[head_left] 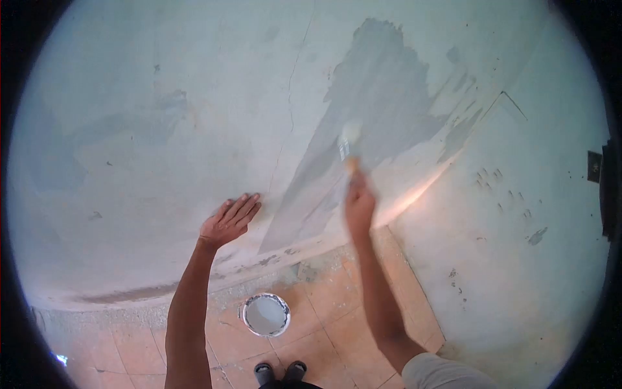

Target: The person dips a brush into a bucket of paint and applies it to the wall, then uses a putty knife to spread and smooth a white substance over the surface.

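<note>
My right hand (360, 204) is wrapped round the handle of a paintbrush (350, 155), slightly blurred, its pale bristles up against the wall. Around the brush the wall (227, 104) carries a grey patch (382, 84) with ragged edges, darker than the pale surface about it. My left hand (232, 219) rests flat on the wall, lower and to the left, fingers stretched out and holding nothing. Below, on the floor, stands an open paint bucket (266, 315) with grey-white paint inside and smears on its rim.
A second wall (492, 240) with chips and marks meets the first at a corner on the right. Orange tiles (324, 324) cover the floor, where my sandalled feet (280, 372) stand just behind the bucket. A dark fixture (608, 188) sits at the far right.
</note>
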Available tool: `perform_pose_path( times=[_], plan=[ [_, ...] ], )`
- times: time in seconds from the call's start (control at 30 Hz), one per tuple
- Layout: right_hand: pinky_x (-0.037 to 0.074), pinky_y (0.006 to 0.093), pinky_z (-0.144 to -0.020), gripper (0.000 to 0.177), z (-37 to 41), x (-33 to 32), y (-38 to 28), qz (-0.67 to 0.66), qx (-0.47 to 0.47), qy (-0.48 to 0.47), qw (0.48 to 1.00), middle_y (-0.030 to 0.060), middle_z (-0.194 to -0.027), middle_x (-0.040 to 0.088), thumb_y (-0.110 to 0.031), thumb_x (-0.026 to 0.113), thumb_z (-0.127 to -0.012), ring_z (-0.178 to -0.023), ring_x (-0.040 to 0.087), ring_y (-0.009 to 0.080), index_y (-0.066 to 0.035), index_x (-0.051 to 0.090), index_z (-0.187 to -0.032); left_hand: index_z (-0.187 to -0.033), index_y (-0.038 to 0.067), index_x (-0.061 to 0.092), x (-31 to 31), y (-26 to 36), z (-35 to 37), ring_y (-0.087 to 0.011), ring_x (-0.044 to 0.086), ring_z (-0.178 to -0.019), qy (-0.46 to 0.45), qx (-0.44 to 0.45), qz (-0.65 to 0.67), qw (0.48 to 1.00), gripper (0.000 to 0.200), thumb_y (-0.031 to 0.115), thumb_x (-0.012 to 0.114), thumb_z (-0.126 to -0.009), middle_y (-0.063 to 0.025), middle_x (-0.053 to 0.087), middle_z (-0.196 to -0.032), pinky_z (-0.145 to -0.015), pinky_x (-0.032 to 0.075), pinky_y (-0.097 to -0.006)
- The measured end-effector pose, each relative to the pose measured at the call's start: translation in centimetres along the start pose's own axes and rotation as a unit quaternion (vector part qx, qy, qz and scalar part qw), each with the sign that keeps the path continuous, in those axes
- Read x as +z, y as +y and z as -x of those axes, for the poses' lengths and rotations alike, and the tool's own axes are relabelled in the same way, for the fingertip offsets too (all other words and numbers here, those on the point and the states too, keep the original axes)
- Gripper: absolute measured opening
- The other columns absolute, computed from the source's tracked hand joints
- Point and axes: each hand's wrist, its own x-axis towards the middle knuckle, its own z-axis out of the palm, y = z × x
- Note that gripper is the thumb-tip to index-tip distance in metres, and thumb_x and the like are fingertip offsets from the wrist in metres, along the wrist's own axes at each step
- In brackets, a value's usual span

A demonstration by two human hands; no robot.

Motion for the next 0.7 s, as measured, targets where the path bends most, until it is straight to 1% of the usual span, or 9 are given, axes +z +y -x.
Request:
perform_pose_path(
  times=[0.03,0.07,0.13,0.2,0.3,0.4,0.5,0.57,0.7],
  plan=[
    [0.057,0.0477,-0.077,0.038,5.3,3.7,1.9,-0.090,-0.084,0.047,0.991,0.0264,-0.100,0.073,-0.014,0.057,-0.108,-0.089,0.073,0.0414,-0.009,0.064,-0.145,-0.155,0.024,0.053,-0.2,0.1,0.1,-0.0149,0.039,-0.156,-0.003,-0.001,0.003,1.000,0.061,0.033,0.056,-0.094,0.0055,0.044,-0.168,-0.132,0.018,-0.0449],
    [0.058,0.0493,-0.079,0.038,10.5,5.5,3.3,-0.053,-0.040,-0.017,0.998,0.0278,-0.107,0.072,-0.017,0.056,-0.108,-0.096,0.071,0.0459,-0.011,0.065,-0.144,-0.156,0.024,0.052,-0.4,0.0,0.0,-0.0149,0.039,-0.156,-0.007,-0.002,0.014,1.000,0.062,0.033,0.057,-0.094,0.0052,0.044,-0.169,-0.132,0.018,-0.0446],
    [0.059,0.0473,-0.086,0.034,18.5,8.1,7.3,0.030,0.090,-0.208,0.973,0.0232,-0.115,0.074,-0.014,0.061,-0.104,-0.103,0.074,0.0401,-0.006,0.067,-0.137,-0.157,0.024,0.051,-0.4,-0.3,-0.1,-0.0149,0.038,-0.157,-0.012,0.003,0.019,1.000,0.063,0.033,0.057,-0.094,0.0050,0.044,-0.169,-0.132,0.019,-0.0443],
    [0.059,0.0481,-0.085,0.034,26.5,11.1,14.7,0.035,0.084,-0.280,0.956,0.0241,-0.115,0.074,-0.016,0.063,-0.103,-0.101,0.073,0.0412,-0.006,0.069,-0.135,-0.157,0.025,0.050,-0.4,-0.3,0.0,-0.0149,0.038,-0.157,-0.005,0.001,0.016,1.000,0.063,0.033,0.056,-0.095,0.0047,0.043,-0.170,-0.132,0.019,-0.0431],
    [0.059,0.0455,-0.083,0.039,35.3,9.9,21.4,-0.009,0.072,-0.271,0.960,0.0236,-0.107,0.076,-0.016,0.066,-0.102,-0.092,0.076,0.0375,-0.006,0.066,-0.139,-0.157,0.027,0.050,-0.1,0.2,0.1,-0.0146,0.038,-0.157,0.005,-0.007,-0.018,1.000,0.062,0.033,0.054,-0.096,0.0060,0.042,-0.170,-0.132,0.019,-0.0429],
    [0.057,0.0345,-0.071,0.057,43.6,6.0,29.0,-0.072,0.272,-0.362,0.889,0.0101,-0.089,0.073,-0.011,0.068,-0.097,-0.075,0.068,0.0185,-0.010,0.055,-0.153,-0.157,0.028,0.052,0.4,0.4,0.3,-0.0152,0.039,-0.156,0.004,-0.010,-0.014,1.000,0.061,0.033,0.053,-0.097,0.0074,0.042,-0.170,-0.132,0.018,-0.0432],
    [0.053,0.0307,-0.060,0.042,44.0,-4.8,24.7,-0.233,0.457,-0.266,0.816,0.0094,-0.090,0.072,-0.015,0.063,-0.102,-0.070,0.065,0.0149,-0.011,0.058,-0.143,-0.155,0.030,0.054,0.6,0.7,0.2,-0.0153,0.039,-0.156,-0.025,-0.014,0.017,0.999,0.059,0.032,0.053,-0.097,0.0087,0.043,-0.169,-0.132,0.020,-0.0432],
    [0.051,0.0280,-0.058,0.032,44.3,-11.0,24.1,-0.221,0.526,-0.211,0.793,0.0091,-0.090,0.073,-0.019,0.060,-0.105,-0.069,0.064,0.0121,-0.012,0.060,-0.135,-0.155,0.031,0.055,0.6,0.7,0.1,-0.0154,0.039,-0.156,-0.031,-0.011,0.033,0.999,0.059,0.032,0.055,-0.096,0.0085,0.043,-0.169,-0.131,0.021,-0.0434],
    [0.050,0.0257,-0.055,0.028,44.8,-24.0,23.7,-0.212,0.507,-0.106,0.829,0.0066,-0.090,0.075,-0.026,0.066,-0.106,-0.071,0.066,0.0108,-0.010,0.066,-0.129,-0.157,0.029,0.054,-0.8,1.1,-0.4,-0.0167,0.037,-0.157,-0.078,-0.038,0.098,0.991,0.063,0.029,0.060,-0.095,0.0067,0.038,-0.172,-0.130,0.023,-0.0453]
  ],
)
